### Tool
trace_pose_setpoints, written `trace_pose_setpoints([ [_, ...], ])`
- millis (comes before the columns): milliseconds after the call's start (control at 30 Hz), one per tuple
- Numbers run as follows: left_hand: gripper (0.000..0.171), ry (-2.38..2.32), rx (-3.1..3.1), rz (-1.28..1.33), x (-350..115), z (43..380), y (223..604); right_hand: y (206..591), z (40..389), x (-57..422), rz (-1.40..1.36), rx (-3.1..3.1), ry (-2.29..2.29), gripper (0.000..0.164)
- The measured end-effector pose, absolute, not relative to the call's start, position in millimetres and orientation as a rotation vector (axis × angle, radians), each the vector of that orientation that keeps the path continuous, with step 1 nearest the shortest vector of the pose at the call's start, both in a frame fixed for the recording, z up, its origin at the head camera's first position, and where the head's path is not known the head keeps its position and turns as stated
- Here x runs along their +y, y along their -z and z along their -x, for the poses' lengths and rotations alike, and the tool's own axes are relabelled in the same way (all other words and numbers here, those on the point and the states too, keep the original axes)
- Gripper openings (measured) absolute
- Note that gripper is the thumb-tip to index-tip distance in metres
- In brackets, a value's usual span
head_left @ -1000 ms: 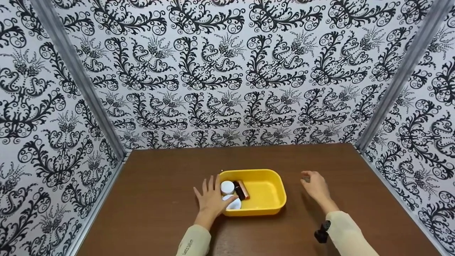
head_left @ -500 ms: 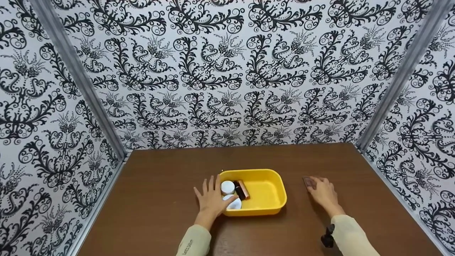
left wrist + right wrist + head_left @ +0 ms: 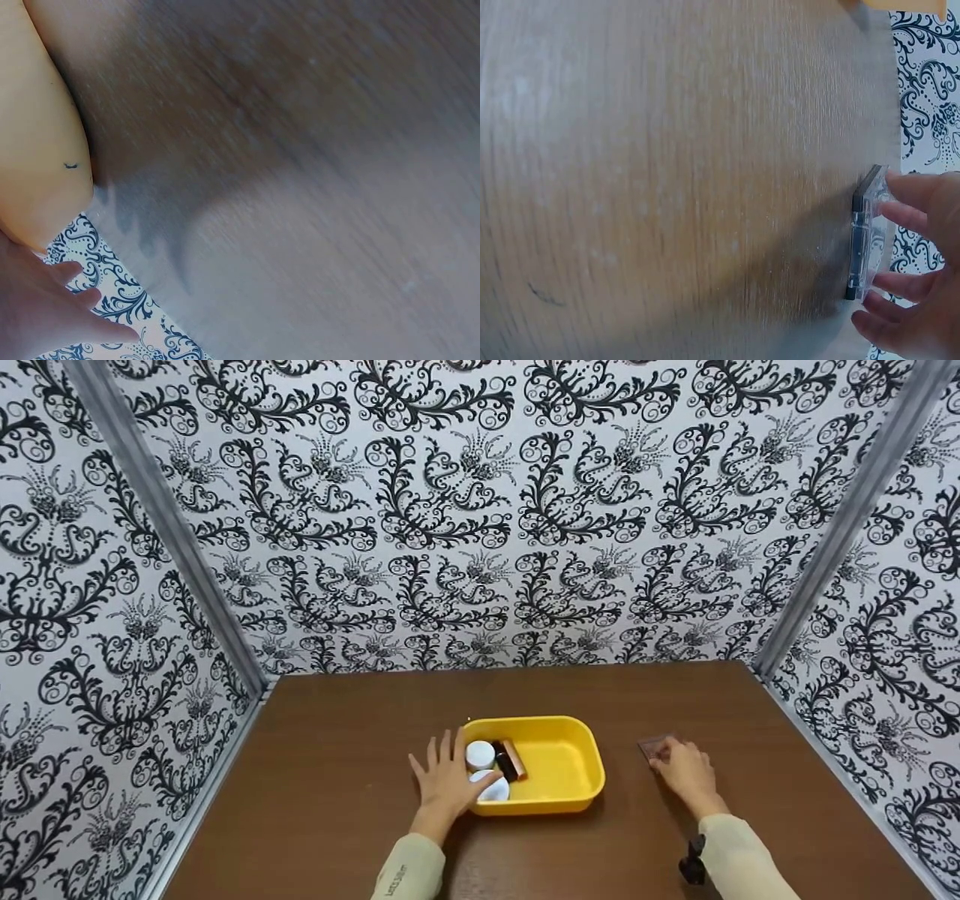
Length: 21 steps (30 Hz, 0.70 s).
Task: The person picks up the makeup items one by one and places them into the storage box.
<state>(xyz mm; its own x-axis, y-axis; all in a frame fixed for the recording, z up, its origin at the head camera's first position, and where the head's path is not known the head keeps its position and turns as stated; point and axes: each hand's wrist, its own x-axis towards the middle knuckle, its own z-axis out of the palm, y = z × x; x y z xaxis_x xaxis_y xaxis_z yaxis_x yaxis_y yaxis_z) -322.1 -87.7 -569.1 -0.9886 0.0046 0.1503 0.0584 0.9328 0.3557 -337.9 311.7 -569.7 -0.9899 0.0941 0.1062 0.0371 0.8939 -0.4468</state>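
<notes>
My left hand [image 3: 442, 784] rests at the left end of a yellow plastic bin [image 3: 559, 806], fingers spread and thumb reaching over the near rim. Inside that end are two round white-topped containers; one white lid [image 3: 480, 755] shows fully, the other [image 3: 491, 789] lies partly under my thumb. Beside them lean a dark slim item [image 3: 505, 765] and a copper-coloured bar [image 3: 515, 760]. To the right of the bin, my right hand [image 3: 686, 772] holds a flat rectangular case [image 3: 866, 232] by its edges. The case has a clear lid and a dark base; its contents are hard to make out.
A brown wooden table [image 3: 337, 810] carries everything. Patterned black-and-white panels [image 3: 480, 510] enclose its back and sides, joined by grey corner posts [image 3: 180, 532]. A black device [image 3: 691, 862] is strapped at the right wrist.
The right hand has come down and slightly right, and the flat case now shows under its fingers on the table. The left hand and the bin have stayed put.
</notes>
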Motion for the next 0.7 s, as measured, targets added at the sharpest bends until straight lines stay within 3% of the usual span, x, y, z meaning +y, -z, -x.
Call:
trace_pose_setpoints([
  [167, 0.105, 0.559, -2.929, 0.054, -88.0, 321.8, 568.2, 569.0, 337.9, 310.9, 0.132, -2.961, -0.71, 0.03],
  [467, 0.106, 0.526, -2.937, 0.048, -88.2, 322.5, 567.8, 563.9, 340.9, 309.5, 0.229, -2.953, -0.791, 0.078],
  [600, 0.106, 0.525, -2.94, 0.051, -87.8, 322.1, 568.0, 565.2, 341.1, 308.2, 0.263, -2.916, -0.897, 0.083],
  [700, 0.106, 0.519, -2.937, 0.053, -88.3, 322.6, 567.5, 566.3, 341.5, 307.4, 0.271, -2.878, -0.932, 0.074],
])
